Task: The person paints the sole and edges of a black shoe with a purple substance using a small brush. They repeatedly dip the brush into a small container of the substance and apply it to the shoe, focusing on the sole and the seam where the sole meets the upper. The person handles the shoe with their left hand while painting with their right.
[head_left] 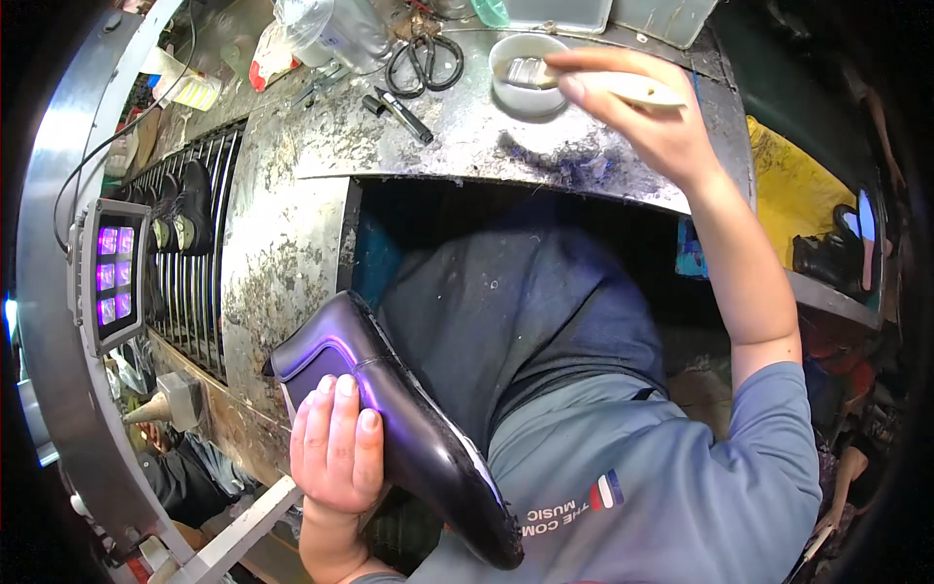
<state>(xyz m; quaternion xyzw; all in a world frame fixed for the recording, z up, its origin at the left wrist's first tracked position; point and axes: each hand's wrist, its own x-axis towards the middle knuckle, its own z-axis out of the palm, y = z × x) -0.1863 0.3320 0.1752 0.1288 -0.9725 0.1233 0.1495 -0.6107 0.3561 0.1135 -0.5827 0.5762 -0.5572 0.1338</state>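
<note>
A glossy black boot (423, 438) without a finished sole lies tilted over my lap, its toe towards the lower right. My left hand (336, 448) grips it at the shaft, fingers wrapped over the near side. A pale line runs along the boot's lower edge. At the far side of the bench, my right hand (652, 117) pinches a flat brush with a pale handle (637, 90). Its bristle end is inside a small white bowl (525, 103), which stands on the worn metal bench (311, 136).
Black-handled scissors (424, 66) and a black marker (405, 117) lie left of the bowl. A lamp with purple lights (116, 276) stands at the left, before a barred rack (199, 292) holding black shoes (193, 209). Grey trays (666, 19) sit at the back.
</note>
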